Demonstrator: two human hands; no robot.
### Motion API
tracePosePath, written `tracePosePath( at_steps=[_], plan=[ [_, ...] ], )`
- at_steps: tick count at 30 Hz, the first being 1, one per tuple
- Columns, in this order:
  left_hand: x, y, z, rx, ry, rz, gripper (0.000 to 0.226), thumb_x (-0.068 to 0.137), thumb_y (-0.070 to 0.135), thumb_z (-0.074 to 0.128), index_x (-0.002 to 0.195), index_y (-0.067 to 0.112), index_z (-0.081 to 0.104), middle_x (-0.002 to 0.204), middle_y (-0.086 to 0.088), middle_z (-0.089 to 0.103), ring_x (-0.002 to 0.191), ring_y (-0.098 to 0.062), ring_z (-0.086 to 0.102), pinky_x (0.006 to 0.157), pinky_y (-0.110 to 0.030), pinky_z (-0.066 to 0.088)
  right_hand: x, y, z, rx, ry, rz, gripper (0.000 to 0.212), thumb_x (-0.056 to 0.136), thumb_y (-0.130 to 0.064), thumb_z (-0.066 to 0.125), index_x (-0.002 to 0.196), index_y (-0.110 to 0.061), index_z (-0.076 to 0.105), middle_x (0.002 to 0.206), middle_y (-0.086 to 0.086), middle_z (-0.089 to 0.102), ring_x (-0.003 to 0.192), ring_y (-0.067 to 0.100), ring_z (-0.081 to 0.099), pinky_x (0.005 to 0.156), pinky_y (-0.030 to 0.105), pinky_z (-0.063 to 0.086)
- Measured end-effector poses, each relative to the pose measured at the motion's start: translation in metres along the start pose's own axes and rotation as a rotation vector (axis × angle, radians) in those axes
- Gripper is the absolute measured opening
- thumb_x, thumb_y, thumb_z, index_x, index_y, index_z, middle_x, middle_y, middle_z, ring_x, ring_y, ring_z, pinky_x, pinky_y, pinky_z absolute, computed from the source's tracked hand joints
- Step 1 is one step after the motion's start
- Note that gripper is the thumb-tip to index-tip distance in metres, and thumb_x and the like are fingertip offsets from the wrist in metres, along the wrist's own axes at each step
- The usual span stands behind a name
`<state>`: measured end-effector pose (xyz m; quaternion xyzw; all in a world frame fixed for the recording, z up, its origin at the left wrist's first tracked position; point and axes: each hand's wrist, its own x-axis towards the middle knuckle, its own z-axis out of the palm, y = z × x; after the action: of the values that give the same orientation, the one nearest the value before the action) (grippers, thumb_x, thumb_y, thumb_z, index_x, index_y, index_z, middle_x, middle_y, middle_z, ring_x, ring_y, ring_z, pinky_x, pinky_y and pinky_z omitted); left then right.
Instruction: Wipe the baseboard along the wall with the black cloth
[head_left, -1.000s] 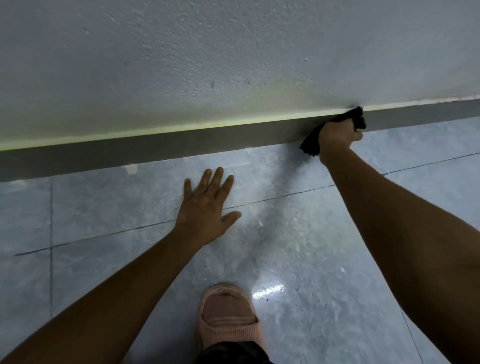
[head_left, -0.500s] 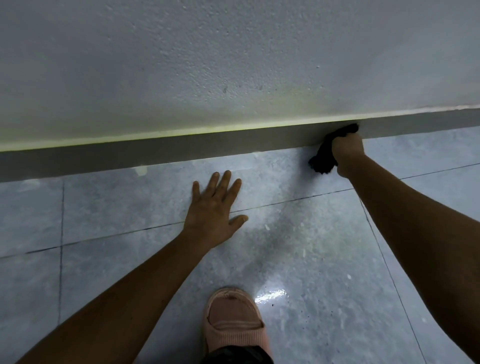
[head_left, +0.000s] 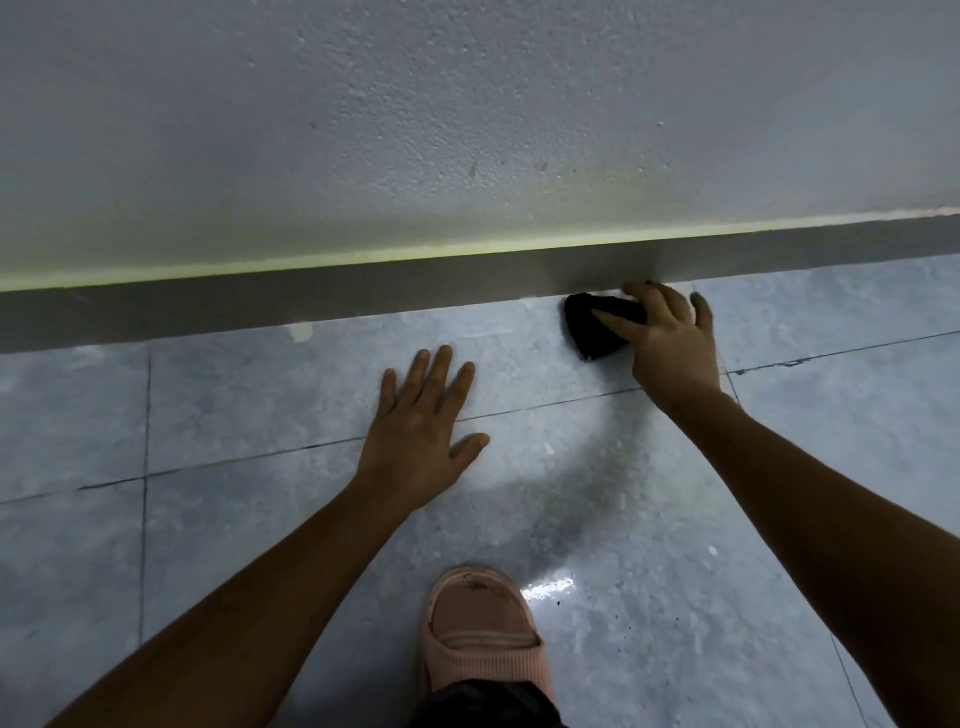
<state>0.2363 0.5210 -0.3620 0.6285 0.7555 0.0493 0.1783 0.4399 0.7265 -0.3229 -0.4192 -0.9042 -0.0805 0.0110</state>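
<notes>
1. Right hand (head_left: 670, 343), fingers spread, presses the black cloth (head_left: 595, 327) onto the floor (head_left: 831, 467), touching the grey baseboard's (head_left: 363, 288) foot.
2. Left hand (head_left: 421, 421) lies open, flat on the tiles, empty.
3. Pink slipper (head_left: 480, 634) below.

Black cloth (head_left: 592, 327): bunched, roughly triangular wad, lying on the floor tile right at the foot of the baseboard (head_left: 363, 291). Baseboard: plain dark grey strip running L–R along the wall base, w/ yellowish upper edge.
</notes>
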Motion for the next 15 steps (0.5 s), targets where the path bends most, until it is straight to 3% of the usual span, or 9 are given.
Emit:
tracePosePath(
  at_steps=[2, 4, 7, 9, 15],
  plan=[
    [0.0, 0.001, 0.001, 0.002, 0.012, 0.002, 0.083, 0.08, 0.066, 0.005, 0.151, 0.023, -0.001, 0.16, -0.007, -0.008, 0.147, -0.026, -0.009, 0.114, -0.045, -0.011, -0.003, -0.016, -0.006, 0.184, 0.071, 0.256, 0.05, 0.077, 0.0, 0.055, 0.121, -0.021, 0.065, 0.137, 0.015, 0.051, 0.124, 0.039, 0.045, 0.102, 0.051, 0.036],
    [0.0, 0.001, 0.002, 0.007, 0.019, -0.002, 0.082, 0.081, 0.065, 0.006, 0.15, 0.023, -0.002, 0.16, -0.007, -0.007, 0.147, -0.026, -0.009, 0.115, -0.045, -0.011, 0.001, -0.036, -0.01, 0.412, 0.069, 0.499, 0.046, 0.087, -0.012, 0.046, 0.133, -0.01, 0.052, 0.143, 0.018, 0.041, 0.128, 0.038, 0.04, 0.105, 0.048, 0.038],
    [-0.001, 0.001, 0.003, 0.021, 0.015, -0.005, 0.081, 0.082, 0.066, 0.005, 0.15, 0.024, -0.004, 0.16, -0.006, -0.01, 0.147, -0.025, -0.011, 0.115, -0.045, -0.011, 0.018, -0.052, -0.004, 0.528, -0.195, 0.699, 0.07, 0.097, -0.039, 0.037, 0.15, 0.0, 0.013, 0.157, 0.023, 0.009, 0.145, 0.037, 0.011, 0.118, 0.048, 0.017],
    [-0.001, 0.001, 0.001, 0.011, 0.008, -0.007, 0.082, 0.081, 0.066, 0.005, 0.151, 0.024, -0.003, 0.16, -0.006, -0.01, 0.147, -0.025, -0.011, 0.115, -0.044, -0.011, 0.025, -0.049, 0.003, 0.515, -0.328, 0.759, 0.083, 0.096, -0.043, 0.04, 0.15, 0.003, -0.005, 0.158, 0.024, -0.009, 0.147, 0.036, -0.005, 0.12, 0.046, 0.006],
    [-0.002, -0.005, -0.007, 0.028, -0.058, 0.034, 0.086, 0.075, 0.067, -0.001, 0.15, 0.025, -0.009, 0.159, -0.004, -0.018, 0.146, -0.023, -0.015, 0.114, -0.04, -0.011, 0.056, -0.007, -0.007, 0.584, -0.314, 1.1, 0.089, 0.095, -0.038, 0.049, 0.149, 0.001, -0.01, 0.159, 0.017, -0.014, 0.147, 0.032, -0.008, 0.119, 0.043, 0.005]
  ],
)
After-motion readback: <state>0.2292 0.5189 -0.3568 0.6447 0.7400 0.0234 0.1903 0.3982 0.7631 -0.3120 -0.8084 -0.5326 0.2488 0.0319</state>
